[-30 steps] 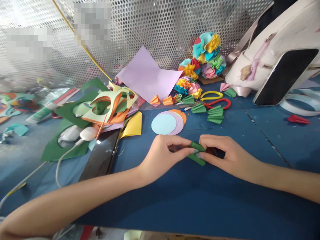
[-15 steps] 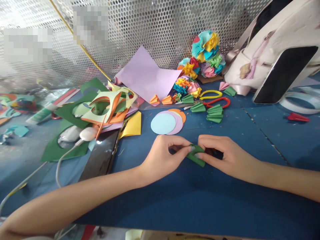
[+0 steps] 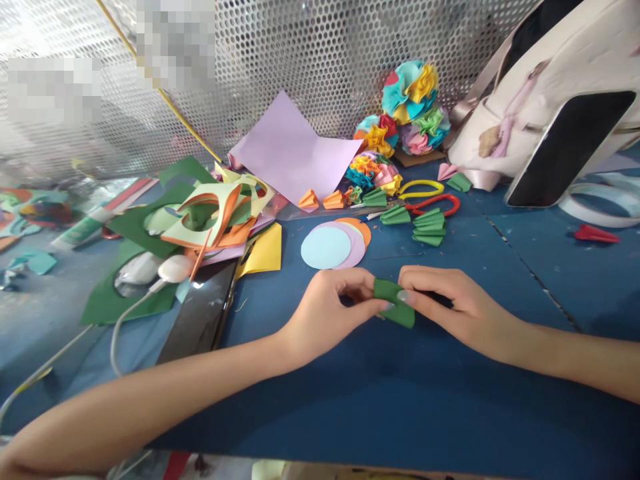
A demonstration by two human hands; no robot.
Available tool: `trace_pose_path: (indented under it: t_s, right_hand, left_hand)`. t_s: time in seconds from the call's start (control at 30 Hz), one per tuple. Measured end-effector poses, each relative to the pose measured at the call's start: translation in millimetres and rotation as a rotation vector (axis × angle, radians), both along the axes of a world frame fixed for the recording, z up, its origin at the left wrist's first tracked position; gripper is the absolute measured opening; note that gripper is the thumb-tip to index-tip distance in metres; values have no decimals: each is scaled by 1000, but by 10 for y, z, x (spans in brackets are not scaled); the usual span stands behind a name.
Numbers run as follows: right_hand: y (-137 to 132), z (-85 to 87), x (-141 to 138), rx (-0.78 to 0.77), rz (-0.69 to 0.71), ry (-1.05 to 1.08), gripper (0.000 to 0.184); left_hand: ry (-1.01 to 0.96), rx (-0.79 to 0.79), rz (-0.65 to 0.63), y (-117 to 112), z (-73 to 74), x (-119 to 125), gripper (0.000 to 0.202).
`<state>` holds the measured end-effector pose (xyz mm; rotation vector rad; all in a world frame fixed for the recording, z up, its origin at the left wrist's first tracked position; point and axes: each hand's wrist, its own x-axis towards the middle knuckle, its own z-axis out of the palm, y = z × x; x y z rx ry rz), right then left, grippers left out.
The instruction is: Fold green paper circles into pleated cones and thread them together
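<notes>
Between my two hands is a piece of green paper [image 3: 400,316], partly folded and held just above the blue table. My left hand [image 3: 336,312] pinches its left side, thumb in front and fingers behind. On the right side, my right hand [image 3: 453,303] grips it between thumb and bent fingers. Just beyond my hands lie overlapping paper circles [image 3: 326,245] in light blue, lilac and orange. Pleated green paper pieces [image 3: 429,227] rest farther back, near scissors with red and yellow handles [image 3: 434,203].
Paper offcuts [image 3: 200,213] and a dark phone [image 3: 200,310] with a white cable lie to the left. At the back are a lilac sheet [image 3: 300,150] and ruffled paper balls [image 3: 411,91]. A standing phone [image 3: 573,150], a pale bag [image 3: 560,73] and tape [image 3: 600,203] occupy the right.
The green paper has been turned or opened so more of its flat face shows. My left fingers and right thumb have shifted slightly on it.
</notes>
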<state>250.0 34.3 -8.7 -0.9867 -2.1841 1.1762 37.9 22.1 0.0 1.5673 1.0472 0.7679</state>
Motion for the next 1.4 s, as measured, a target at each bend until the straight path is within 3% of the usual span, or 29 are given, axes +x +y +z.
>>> trace_pose_path:
  t_s: [0.2,0.27,0.5,0.7,0.87,1.0,1.13,1.4]
  right_hand:
    - [-4,-29,13,11,-67,85,15]
    - [-1,-46,18,37,-104,99,16]
    - [14,-42,19,49,-144,161,7]
    - [24,-41,19,38,-141,147,8]
    - [21,-19,28,-35,-110,46,22]
    - [16,-12,34,22,-94,64,15]
    - [21,-35,37,98,-105,131,8]
    - [17,-80,31,121,-152,168,13]
  left_hand:
    - [-135,-91,60,40,13,-13,9]
    - [-161,-109,55,38,19,-14,7]
    - [-156,-70,45,38,28,-18,31]
    - [-220,-119,58,14,25,-15,21]
    - [-277,-172,29,1,18,6,13]
    - [-240,-147,23,12,25,11,11]
    - [-234,-118,27,24,37,2,28]
    - [-249,-148,-4,10,19,-1,19]
